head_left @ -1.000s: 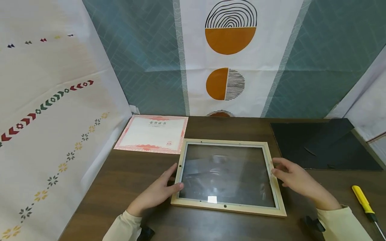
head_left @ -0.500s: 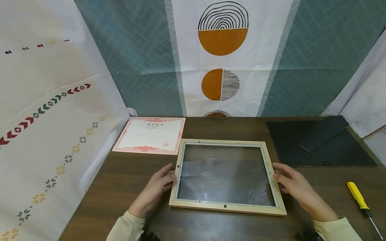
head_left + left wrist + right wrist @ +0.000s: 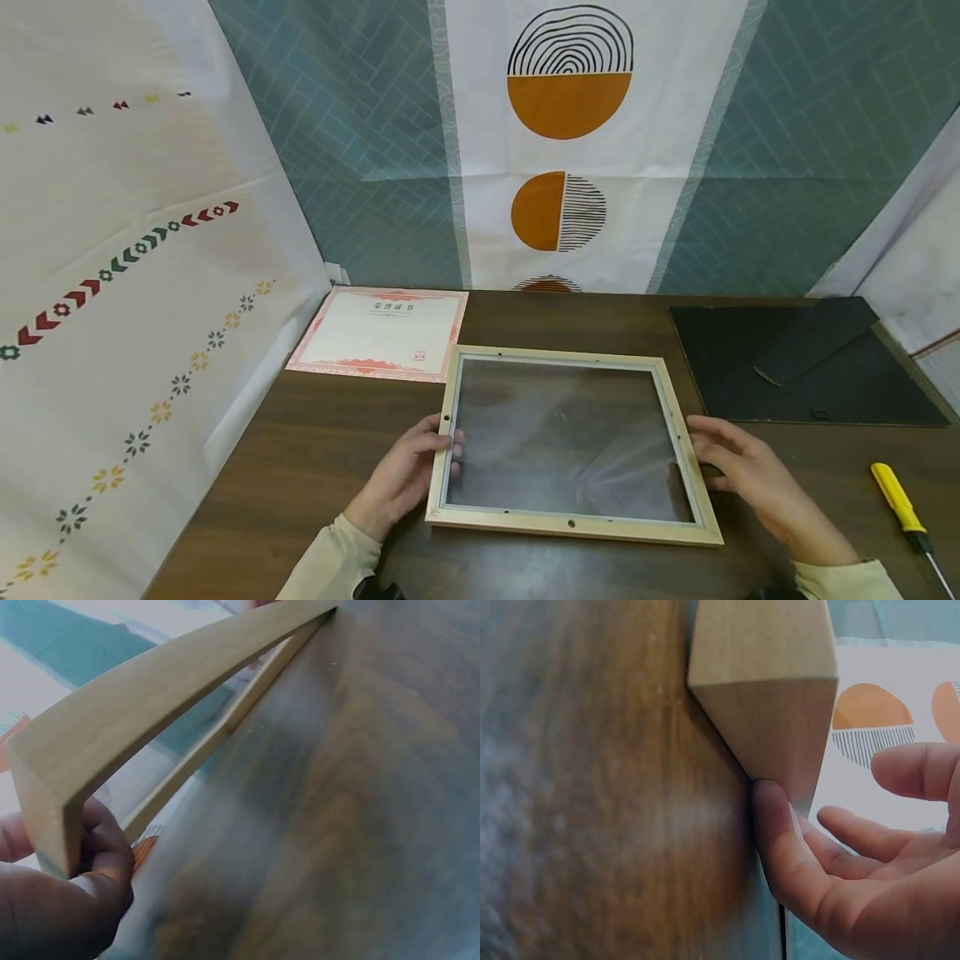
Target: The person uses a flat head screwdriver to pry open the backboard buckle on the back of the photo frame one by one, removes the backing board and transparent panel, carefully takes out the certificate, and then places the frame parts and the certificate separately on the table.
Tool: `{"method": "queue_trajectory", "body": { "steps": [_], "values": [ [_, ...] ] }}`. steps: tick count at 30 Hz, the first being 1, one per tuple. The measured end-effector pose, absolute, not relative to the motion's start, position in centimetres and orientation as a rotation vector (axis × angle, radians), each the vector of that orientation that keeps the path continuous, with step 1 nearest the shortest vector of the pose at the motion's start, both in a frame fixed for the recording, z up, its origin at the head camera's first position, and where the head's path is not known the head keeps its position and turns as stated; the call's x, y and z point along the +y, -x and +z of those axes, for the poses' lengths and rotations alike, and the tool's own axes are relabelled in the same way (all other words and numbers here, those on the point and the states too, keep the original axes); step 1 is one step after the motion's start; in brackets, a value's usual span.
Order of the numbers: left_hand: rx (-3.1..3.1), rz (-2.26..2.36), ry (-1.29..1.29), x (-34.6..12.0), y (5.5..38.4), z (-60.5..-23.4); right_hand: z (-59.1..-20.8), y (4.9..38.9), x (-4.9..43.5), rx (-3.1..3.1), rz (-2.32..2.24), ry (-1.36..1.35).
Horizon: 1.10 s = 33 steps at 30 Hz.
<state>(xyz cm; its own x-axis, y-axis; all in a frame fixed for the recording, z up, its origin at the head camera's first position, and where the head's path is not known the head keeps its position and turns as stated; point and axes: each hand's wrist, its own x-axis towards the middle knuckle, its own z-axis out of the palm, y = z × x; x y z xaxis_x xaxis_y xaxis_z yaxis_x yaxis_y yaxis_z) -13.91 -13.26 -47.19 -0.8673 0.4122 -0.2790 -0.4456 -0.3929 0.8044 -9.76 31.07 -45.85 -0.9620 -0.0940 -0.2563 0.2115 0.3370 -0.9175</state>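
A pale wooden picture frame point(image 3: 570, 533) with a clear pane point(image 3: 562, 442) lies face down in the middle of the head view, its left side raised. My left hand point(image 3: 408, 475) grips that left side, thumb on top and fingertips showing through the pane from below. The left wrist view shows a gap between the frame point(image 3: 150, 697) and the table. At the opposite side, my right hand point(image 3: 757, 475) rests a fingertip point(image 3: 772, 810) against the frame's outer edge point(image 3: 772, 720) near the tabletop, its thumb point(image 3: 915, 769) held apart from the wood.
A red-bordered certificate point(image 3: 382, 333) lies behind the frame at the left. The black backing board point(image 3: 810, 367) with its stand is at the back right. A yellow-handled screwdriver point(image 3: 900, 500) lies at the right on the brown wooden table point(image 3: 315, 442). Patterned cloths point(image 3: 360, 167) hang behind.
My left hand has moved from the frame's outer edge to a grip with fingers beneath it, and the left side has risen. The right hand stays at the right edge.
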Motion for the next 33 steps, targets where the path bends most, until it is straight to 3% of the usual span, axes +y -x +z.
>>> {"method": "queue_trajectory", "body": {
  "steps": [9,23,33],
  "values": [
    [1.115,2.327,0.046,-12.9,14.1,-47.9,-46.0,9.3,31.1,2.361,-1.673,-0.097],
    [1.969,2.024,-0.055,-12.3,13.0,-46.0,-46.0,9.0,31.0,2.350,-1.702,-0.085],
    [2.090,1.994,-0.114,-12.1,13.1,-45.6,-45.8,9.3,30.9,2.381,-1.678,-0.096]
  ]
}}
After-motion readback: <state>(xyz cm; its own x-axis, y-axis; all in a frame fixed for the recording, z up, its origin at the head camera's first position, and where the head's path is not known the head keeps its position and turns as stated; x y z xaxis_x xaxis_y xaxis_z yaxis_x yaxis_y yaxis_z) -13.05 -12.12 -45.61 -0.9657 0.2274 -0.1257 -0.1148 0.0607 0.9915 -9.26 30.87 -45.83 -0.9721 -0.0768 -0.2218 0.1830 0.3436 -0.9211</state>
